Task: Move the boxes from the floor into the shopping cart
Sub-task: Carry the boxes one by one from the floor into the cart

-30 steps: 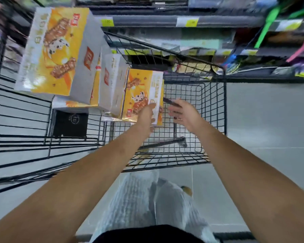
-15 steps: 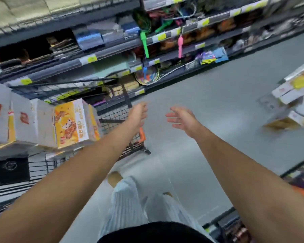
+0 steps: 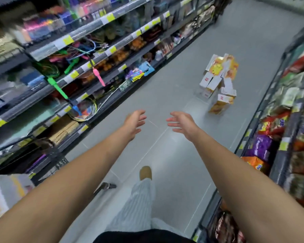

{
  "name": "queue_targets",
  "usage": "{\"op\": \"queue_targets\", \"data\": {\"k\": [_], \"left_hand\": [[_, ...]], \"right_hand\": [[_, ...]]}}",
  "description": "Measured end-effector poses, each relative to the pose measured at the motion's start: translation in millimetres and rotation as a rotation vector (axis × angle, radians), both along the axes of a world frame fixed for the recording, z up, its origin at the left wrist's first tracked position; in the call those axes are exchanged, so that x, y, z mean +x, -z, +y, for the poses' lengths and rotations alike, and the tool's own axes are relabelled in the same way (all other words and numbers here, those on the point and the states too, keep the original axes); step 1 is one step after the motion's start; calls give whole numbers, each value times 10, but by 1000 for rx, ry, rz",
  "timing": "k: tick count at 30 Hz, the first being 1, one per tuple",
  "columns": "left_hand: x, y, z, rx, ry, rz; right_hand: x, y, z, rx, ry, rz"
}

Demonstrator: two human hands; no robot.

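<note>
A pile of several yellow and white boxes (image 3: 219,79) lies on the grey floor up the aisle, far ahead and to the right of my hands. My left hand (image 3: 134,122) and my right hand (image 3: 182,123) are stretched out in front of me, both empty with fingers spread, palms facing each other. The shopping cart is almost out of view at the lower left: only a corner of its black mesh (image 3: 61,163), one wheel (image 3: 106,186) and part of a yellow and white box in it (image 3: 0,199) show.
Shelves of toys and hanging goods (image 3: 74,67) line the left side of the aisle. Shelves of snack bags (image 3: 288,120) line the right. The grey tiled floor (image 3: 174,95) runs between them toward the boxes. My leg and tan shoe (image 3: 145,172) step forward.
My hands let go of a box in the cart and drew back empty. My view swung right, away from the cart and toward the pile of boxes on the floor.
</note>
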State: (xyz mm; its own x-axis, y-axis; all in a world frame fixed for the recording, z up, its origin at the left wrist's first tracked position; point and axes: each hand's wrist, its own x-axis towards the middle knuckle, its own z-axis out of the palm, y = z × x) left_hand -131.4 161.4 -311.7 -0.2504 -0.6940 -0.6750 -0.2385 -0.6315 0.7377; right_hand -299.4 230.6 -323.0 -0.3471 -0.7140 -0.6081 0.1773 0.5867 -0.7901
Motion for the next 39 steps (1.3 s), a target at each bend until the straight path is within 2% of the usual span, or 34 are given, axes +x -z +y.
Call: {"op": "queue_targets", "data": {"k": [13,22,31,39], "left_hand": [[-2521,74,-1354,5,361,22],[-4045,6,-1801,31,565,10],[-5830,153,-2114,59,660,-77],[-7027,302,-2212,121,682,-125]], "right_hand": [[-2142,68,-882,14,317,7],[-3392,147,-1156,38,522,-9],[-5043,408,-1384,92,613,-55],[-6331,594,-1632,164,633,-94]]}}
